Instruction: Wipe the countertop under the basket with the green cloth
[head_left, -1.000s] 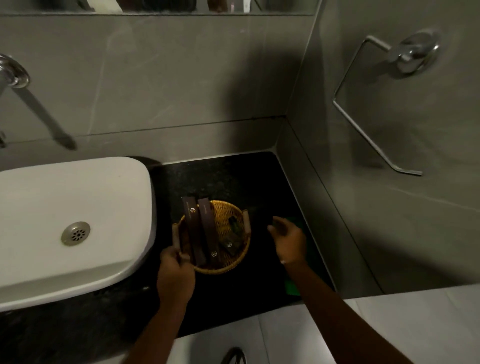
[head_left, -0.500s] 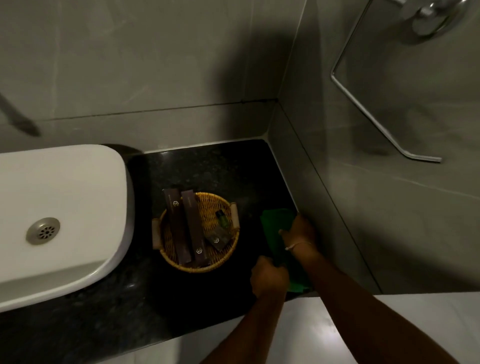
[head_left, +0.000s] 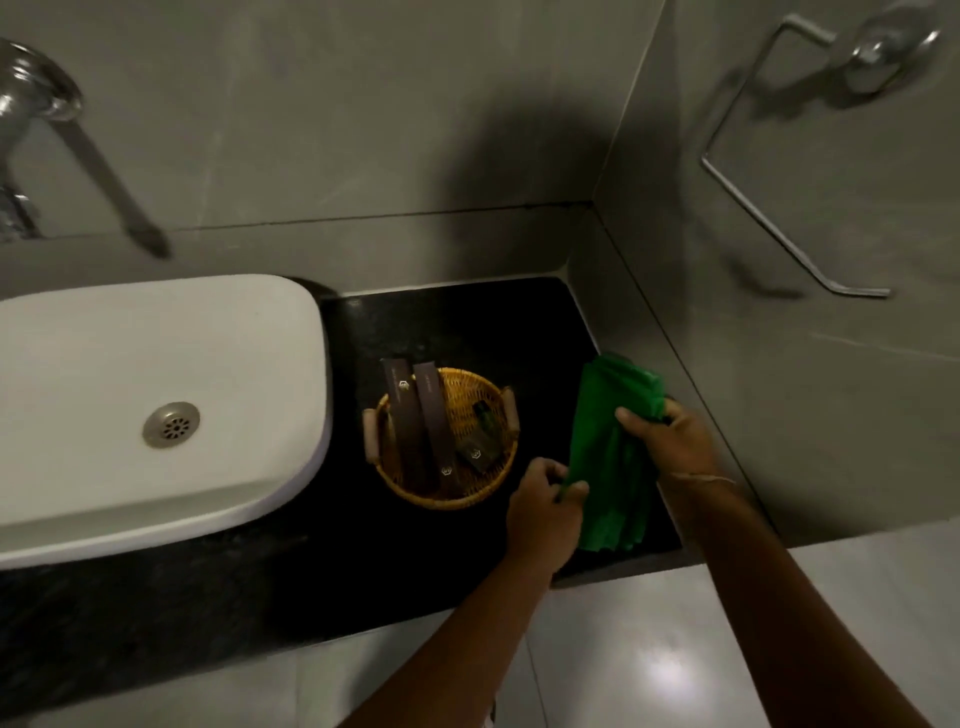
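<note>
The left hand (head_left: 543, 512) pinches the near left edge of the green cloth (head_left: 610, 457) between thumb and curled fingers, most of those fingers tucked out of sight beneath the hand. The right hand (head_left: 670, 441) closes around the cloth's right side, thumb laid across the top of the fabric, the other fingers wrapped behind it and hidden. A thin band circles the right wrist. The cloth hangs between the two hands in loose folds; its underside and whether its lower end touches the stone cannot be made out.

Just left of the cloth, the wicker basket (head_left: 441, 493) sits on the black countertop (head_left: 441, 327), close to the left hand but apart from it. It holds two long dark boxes (head_left: 421, 421) leaning over its far rim, a small dark bottle (head_left: 485, 415) and a small dark packet (head_left: 475, 454). Each carries a small pale emblem; any lettering is too small and dim to read.

Beyond the basket lies the white basin (head_left: 156, 374), cut off at the left edge, as is the chrome tap (head_left: 31, 98) above it. A towel ring (head_left: 779, 166) on the right wall is blurred.
</note>
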